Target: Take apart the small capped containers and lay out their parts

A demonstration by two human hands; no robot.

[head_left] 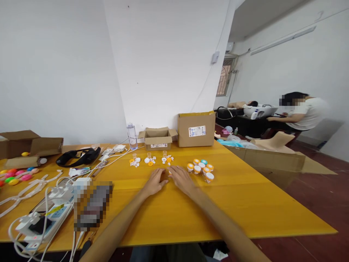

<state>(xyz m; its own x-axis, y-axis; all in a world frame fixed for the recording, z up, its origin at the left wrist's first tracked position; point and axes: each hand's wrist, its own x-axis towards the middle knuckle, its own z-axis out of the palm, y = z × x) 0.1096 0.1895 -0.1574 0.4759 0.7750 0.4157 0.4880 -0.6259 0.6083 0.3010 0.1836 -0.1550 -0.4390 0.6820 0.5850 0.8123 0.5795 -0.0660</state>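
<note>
My left hand rests low over the wooden table, thumb apart from its stretched fingers, with nothing visible in it. Close beside it, my right hand has its fingers extended to the left and somewhat spread; its underside is hidden. Just beyond the hands lie three small groups of white parts, orange rings and clear cups. To the right of my right hand stands a cluster of several small clear jars with white-and-orange lids, one with a teal rim.
At the back stand a small open carton, a larger cardboard box and a clear bottle. On the left are a power strip with cables, a blurred dark object and colored balls. A person sits far right.
</note>
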